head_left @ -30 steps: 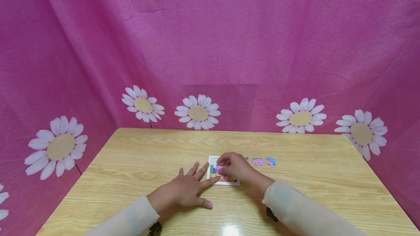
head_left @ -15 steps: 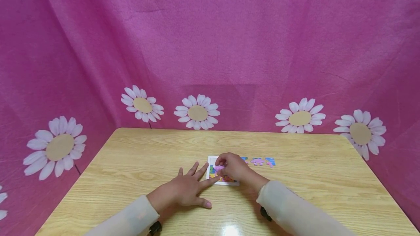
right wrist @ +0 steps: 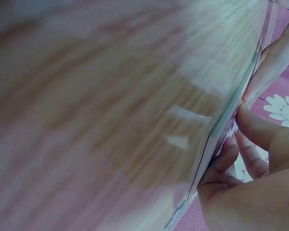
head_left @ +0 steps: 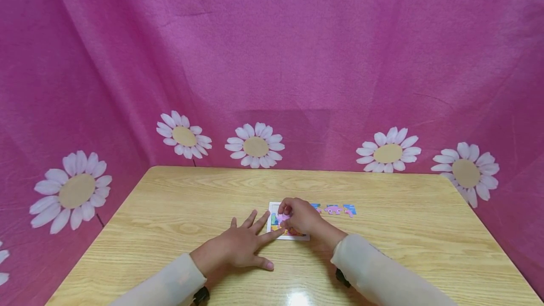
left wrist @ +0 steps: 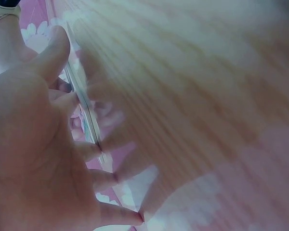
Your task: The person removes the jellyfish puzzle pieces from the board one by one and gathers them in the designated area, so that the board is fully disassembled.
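Midway between the table's (head_left: 408, 244) left and right edges, in from the far edge, lies a white-rimmed puzzle (head_left: 297, 238), its near part filled with pink, green and yellow picture. The left hand (head_left: 242, 245) is spread flat, gripping nothing: its index fingertip rests on the puzzle's near left part, the middle fingertip meets the left rim, and the thumb points toward the near right. The right hand (head_left: 299, 216) is over the puzzle's right part, fingers bent, thumb and index tips slightly apart on the picture; whether they pinch a piece, I cannot tell. Just beyond it, toward the table's right edge, three pieces (head_left: 333, 209) lie in a row, the nearest partly hidden. Pale sleeves (head_left: 384, 270) cover both forearms. A pink cloth (head_left: 272, 70) with daisies (head_left: 255, 146) hangs behind the far edge.
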Tool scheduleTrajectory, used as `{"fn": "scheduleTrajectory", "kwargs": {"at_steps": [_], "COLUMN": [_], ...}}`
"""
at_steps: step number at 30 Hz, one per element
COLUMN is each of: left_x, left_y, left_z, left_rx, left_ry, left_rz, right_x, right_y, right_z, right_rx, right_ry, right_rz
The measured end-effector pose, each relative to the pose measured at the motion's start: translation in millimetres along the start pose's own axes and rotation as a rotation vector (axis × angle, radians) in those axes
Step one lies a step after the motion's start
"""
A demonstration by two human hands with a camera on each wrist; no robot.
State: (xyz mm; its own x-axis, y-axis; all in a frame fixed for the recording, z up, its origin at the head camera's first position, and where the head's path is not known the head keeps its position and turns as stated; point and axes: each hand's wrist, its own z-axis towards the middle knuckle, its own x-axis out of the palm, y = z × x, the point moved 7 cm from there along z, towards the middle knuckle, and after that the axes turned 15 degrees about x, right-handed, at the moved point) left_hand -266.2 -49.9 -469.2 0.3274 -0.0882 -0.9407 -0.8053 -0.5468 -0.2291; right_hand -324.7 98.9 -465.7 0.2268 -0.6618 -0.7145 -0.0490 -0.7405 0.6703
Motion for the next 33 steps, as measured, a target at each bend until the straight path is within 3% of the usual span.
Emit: {"fn": "scheduleTrajectory", "kwargs": {"at_steps": [13,33], "left_x": [0.0,2.9], "left_y": [1.1,2.4], "left_z": [0.7,1.7], "left_rx": [-0.005,-0.009], "left_ry": [0.008,0.009], "left_rz": [-0.007,0.008], "right_x": [-1.1,-4.1], "right_y": [0.4,-0.8], "right_z": [-0.7,4.4], "right_rx": [0.001,0.040], "right_ry": [0.018,-0.022], "right_rz": [0.085,0.175]}}
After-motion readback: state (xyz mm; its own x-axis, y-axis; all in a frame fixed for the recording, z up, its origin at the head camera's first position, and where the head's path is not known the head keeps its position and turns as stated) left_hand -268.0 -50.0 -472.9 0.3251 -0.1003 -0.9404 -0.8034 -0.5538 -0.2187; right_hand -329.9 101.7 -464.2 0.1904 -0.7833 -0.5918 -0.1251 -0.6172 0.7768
